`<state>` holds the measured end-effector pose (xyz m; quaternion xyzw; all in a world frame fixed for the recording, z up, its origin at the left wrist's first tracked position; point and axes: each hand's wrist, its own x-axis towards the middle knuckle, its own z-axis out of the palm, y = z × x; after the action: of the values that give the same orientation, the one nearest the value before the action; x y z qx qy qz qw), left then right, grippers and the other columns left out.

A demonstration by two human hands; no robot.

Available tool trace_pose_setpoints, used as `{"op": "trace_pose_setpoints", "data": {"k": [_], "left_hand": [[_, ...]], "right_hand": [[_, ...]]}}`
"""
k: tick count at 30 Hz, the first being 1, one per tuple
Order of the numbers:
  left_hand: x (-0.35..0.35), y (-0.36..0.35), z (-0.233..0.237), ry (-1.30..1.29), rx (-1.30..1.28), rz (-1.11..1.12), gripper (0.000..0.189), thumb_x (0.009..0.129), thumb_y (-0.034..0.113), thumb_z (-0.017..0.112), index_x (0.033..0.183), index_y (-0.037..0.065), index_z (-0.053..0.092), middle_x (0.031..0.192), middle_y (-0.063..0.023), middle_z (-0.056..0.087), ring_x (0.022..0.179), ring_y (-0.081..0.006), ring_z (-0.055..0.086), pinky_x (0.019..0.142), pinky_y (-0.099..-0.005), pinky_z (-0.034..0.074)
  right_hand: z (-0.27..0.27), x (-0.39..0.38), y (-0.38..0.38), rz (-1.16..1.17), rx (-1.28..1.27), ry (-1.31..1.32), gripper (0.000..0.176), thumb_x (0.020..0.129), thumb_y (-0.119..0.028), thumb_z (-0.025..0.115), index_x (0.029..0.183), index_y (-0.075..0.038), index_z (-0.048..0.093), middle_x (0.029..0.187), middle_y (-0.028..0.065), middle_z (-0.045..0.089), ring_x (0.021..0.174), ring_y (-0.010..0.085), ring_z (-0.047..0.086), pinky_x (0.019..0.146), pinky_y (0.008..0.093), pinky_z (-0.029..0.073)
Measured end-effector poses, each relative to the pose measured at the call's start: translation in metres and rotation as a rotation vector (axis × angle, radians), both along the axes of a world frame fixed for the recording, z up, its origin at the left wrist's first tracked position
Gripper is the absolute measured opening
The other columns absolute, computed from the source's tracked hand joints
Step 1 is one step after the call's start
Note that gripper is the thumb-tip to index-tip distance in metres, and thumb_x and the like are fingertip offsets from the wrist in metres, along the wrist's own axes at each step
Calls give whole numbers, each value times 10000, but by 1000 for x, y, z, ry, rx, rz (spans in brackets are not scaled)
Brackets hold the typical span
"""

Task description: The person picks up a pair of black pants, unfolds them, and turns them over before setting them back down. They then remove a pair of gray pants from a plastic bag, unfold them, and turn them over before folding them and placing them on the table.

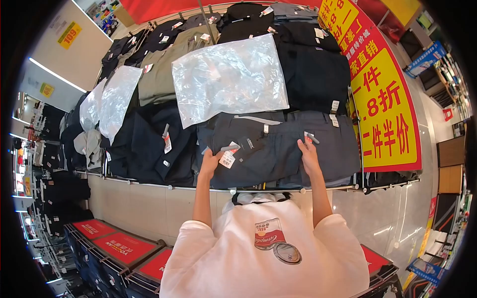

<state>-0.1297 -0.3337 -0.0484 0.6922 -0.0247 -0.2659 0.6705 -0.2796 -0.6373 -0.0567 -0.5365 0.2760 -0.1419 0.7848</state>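
Note:
Folded dark grey trousers [268, 154] lie at the near edge of the display, with a paper price tag [228, 158] and a grey security tag on their left part. My left hand [211, 164] pinches their left side close to the price tag. At the right side, my right hand [308, 153] grips the same trousers, next to another grey security tag [312, 138]. A large clear plastic bag [228, 79] is spread flat just behind them, over other folded clothes. Some of my fingers are hidden under the fabric.
Stacks of black [318, 74] and olive trousers [161, 79] fill the rack. A second plastic bag [119, 94] lies to the left. A metal rail [268, 190] runs along the front. A yellow and red sign [387, 109] stands at the right; red-topped stands [121, 248] are behind me.

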Motion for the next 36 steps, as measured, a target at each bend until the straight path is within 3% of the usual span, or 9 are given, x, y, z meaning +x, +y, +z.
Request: {"op": "trace_pose_setpoints", "data": {"k": [7, 9, 12, 14, 18, 20, 24, 30, 36], "left_hand": [[3, 23, -35, -84, 227, 258, 355, 815, 128, 639, 1130, -3, 542, 953, -74, 619, 812, -101, 566, 672, -257, 460], [5, 23, -28, -441, 351, 333, 405, 800, 155, 663, 1158, 14, 533, 932, -88, 612, 761, -114, 570, 642, -250, 456], [6, 12, -8, -484, 342, 314, 353, 801, 149, 651, 1117, 20, 563, 928, -108, 611, 738, -163, 594, 636, -276, 467], [7, 10, -9, -467, 333, 285, 327, 792, 159, 655, 1076, 12, 586, 895, -122, 616, 757, -204, 614, 655, -302, 478], [7, 7, -20, -561, 698, 96, 305, 768, 247, 662, 919, -16, 631, 808, -172, 609, 760, -308, 606, 673, -366, 459], [5, 6, -20, -612, 689, 87, 302, 743, 252, 688, 828, -32, 632, 805, -179, 580, 720, -345, 574, 656, -399, 434], [6, 9, -15, -848, 622, 171, 312, 720, 237, 731, 791, -43, 613, 875, -154, 574, 711, -254, 577, 600, -324, 446], [4, 7, 2, -610, 325, 290, 223, 775, 162, 698, 770, -37, 598, 891, -71, 553, 712, -139, 525, 593, -241, 405], [0, 11, -9, -5, -133, 167, 256, 810, 223, 684, 748, 26, 532, 737, 44, 489, 669, -31, 423, 587, -205, 323]], "right_hand": [[-16, -6, -11, 28, -161, 114, 285, 899, -178, 542, 1083, 38, 561, 965, 51, 630, 882, 99, 565, 803, 229, 410], [-21, -7, -14, 23, -219, 102, 271, 895, -177, 543, 1062, 35, 572, 913, 48, 644, 836, 92, 576, 768, 229, 427], [-28, -6, -17, 120, -585, 483, 244, 864, -183, 572, 997, 18, 602, 792, 87, 658, 734, 142, 614, 705, 257, 456], [-35, -5, -15, -5, -799, 390, 261, 851, -195, 591, 732, 30, 538, 578, 52, 553, 559, 90, 480, 540, 270, 382], [-42, -7, -14, -65, -920, 385, 255, 829, -200, 619, 777, 45, 569, 559, 72, 524, 539, 93, 463, 519, 279, 380], [-45, -8, -14, -206, -986, 260, 229, 802, -179, 640, 915, 19, 627, 685, 165, 618, 584, 231, 596, 566, 326, 442], [-24, -5, -14, -199, -891, 315, 202, 808, -151, 640, 904, 27, 635, 673, 132, 618, 545, 151, 573, 537, 288, 450], [-28, 1, -39, -263, -418, 35, 170, 899, -155, 534, 917, 0, 603, 663, 31, 591, 554, 71, 530, 529, 207, 441], [-39, -4, -37, -97, -324, 211, 251, 891, -240, 562, 991, -12, 588, 730, 31, 594, 614, 69, 543, 574, 202, 444]]}}
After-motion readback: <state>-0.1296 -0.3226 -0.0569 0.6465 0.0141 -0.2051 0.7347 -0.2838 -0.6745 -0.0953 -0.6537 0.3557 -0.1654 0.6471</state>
